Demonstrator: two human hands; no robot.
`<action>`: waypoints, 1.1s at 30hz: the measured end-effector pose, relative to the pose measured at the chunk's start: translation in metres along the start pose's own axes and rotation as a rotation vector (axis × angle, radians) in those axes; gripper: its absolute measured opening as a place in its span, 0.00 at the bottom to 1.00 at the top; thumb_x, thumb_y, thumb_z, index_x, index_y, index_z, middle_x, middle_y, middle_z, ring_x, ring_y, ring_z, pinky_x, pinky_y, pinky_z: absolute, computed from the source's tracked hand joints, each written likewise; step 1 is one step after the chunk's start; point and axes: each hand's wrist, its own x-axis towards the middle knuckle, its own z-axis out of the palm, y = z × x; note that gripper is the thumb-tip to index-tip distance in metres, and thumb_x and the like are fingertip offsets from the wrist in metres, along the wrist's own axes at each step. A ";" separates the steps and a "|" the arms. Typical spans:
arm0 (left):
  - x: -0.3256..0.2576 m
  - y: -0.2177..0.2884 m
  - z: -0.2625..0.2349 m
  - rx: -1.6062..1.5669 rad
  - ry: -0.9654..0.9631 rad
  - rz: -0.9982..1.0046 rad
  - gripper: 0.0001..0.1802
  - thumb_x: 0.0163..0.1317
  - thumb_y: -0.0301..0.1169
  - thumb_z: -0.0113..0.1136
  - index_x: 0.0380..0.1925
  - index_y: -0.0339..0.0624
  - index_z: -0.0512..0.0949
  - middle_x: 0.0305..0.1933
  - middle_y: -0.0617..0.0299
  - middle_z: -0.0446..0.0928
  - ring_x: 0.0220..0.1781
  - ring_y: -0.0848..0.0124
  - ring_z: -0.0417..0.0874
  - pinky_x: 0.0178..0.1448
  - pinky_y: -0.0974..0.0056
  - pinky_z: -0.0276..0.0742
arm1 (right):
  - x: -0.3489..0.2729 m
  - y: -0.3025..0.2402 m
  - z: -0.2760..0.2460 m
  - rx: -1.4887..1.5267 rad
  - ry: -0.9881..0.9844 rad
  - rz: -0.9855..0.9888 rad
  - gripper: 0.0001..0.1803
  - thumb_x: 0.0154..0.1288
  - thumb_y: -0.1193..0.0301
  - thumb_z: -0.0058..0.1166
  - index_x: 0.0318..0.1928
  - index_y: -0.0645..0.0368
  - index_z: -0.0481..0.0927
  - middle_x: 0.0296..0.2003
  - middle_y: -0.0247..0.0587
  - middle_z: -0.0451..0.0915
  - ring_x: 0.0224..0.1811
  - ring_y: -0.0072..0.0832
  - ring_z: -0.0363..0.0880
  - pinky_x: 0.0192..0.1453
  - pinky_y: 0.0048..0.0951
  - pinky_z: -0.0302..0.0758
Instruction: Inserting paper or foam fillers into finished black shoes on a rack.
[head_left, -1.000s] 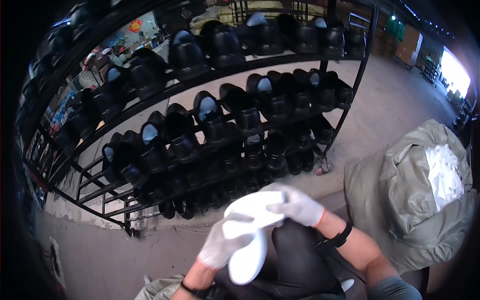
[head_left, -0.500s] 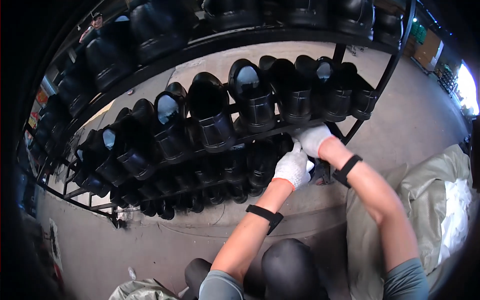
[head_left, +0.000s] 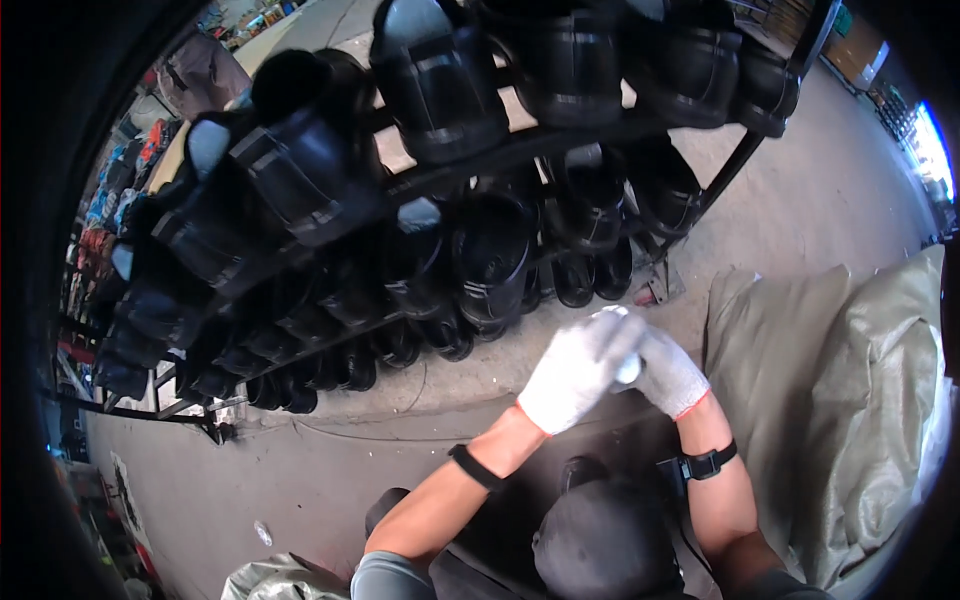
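Left hand gloved, closed over a small white object | right hand gloved, gripping the same object from the right | object held near the rack, above the floor | black boots already racked far left; grey sacks right, contents unseen.

Boot rack ahead; sacks at right.

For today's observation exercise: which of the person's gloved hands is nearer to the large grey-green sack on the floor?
Right. The right hand lies just beside the sack, close to its near edge. The left hand sits on the far side of the right hand, further from the sack; both hands meet around a small white object.
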 end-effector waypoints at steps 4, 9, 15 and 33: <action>-0.013 -0.014 0.047 -0.070 -0.090 0.108 0.36 0.55 0.20 0.64 0.68 0.30 0.73 0.64 0.37 0.78 0.61 0.42 0.84 0.66 0.43 0.82 | 0.056 0.046 -0.046 0.775 -0.035 0.081 0.21 0.84 0.67 0.53 0.69 0.65 0.77 0.61 0.42 0.85 0.59 0.28 0.85 0.66 0.33 0.83; -0.025 -0.074 0.080 0.074 -0.004 -0.535 0.35 0.58 0.22 0.65 0.69 0.31 0.70 0.54 0.36 0.78 0.55 0.38 0.83 0.59 0.42 0.82 | 0.107 0.015 -0.022 -0.257 0.368 -0.215 0.21 0.72 0.69 0.67 0.62 0.62 0.83 0.54 0.43 0.87 0.51 0.33 0.88 0.53 0.34 0.85; -0.042 -0.136 0.129 0.181 -0.203 -0.751 0.18 0.68 0.38 0.63 0.53 0.40 0.80 0.49 0.43 0.84 0.53 0.44 0.88 0.57 0.42 0.85 | 0.219 0.037 -0.003 -1.819 0.140 -0.741 0.13 0.67 0.71 0.56 0.45 0.52 0.92 0.45 0.48 0.91 0.53 0.49 0.89 0.59 0.48 0.83; -0.186 0.213 -0.275 0.494 0.201 -0.953 0.14 0.64 0.25 0.58 0.49 0.37 0.81 0.48 0.50 0.80 0.50 0.52 0.84 0.56 0.52 0.83 | 0.063 0.058 0.235 -1.008 -0.564 -0.788 0.17 0.69 0.78 0.54 0.55 0.67 0.86 0.47 0.52 0.87 0.52 0.45 0.88 0.61 0.39 0.82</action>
